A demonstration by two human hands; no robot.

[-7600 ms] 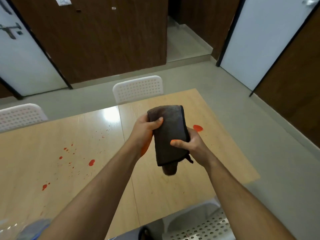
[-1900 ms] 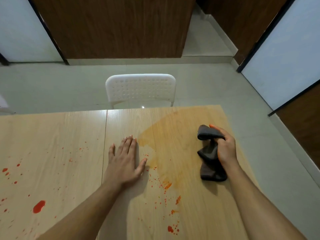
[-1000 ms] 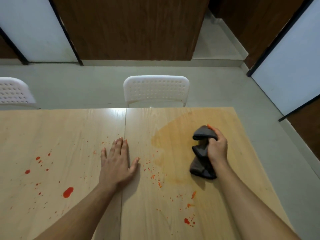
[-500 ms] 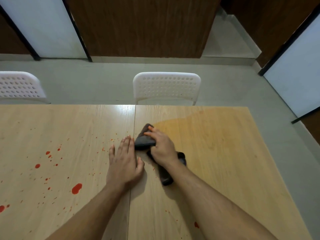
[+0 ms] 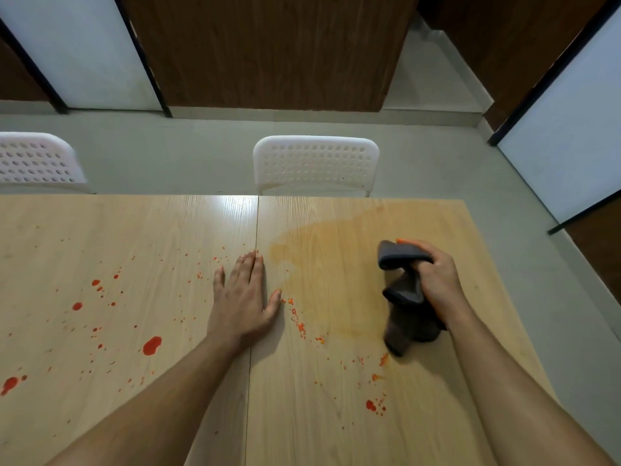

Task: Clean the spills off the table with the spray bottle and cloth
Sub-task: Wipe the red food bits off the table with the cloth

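Here: right hand (image 5: 438, 284) grips bunched dark cloth (image 5: 405, 292) on smeared wood-grain table (image 5: 319, 415).

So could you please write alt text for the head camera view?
A right hand grips a dark cloth on a wooden table spattered with red spills. The left hand rests flat beside an orange smear.

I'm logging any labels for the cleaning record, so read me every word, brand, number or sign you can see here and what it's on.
None: no readable text shows in this view.
The dark cloth in the right hand shows no tag or print.
The table, the white chairs and the doors carry no writing.
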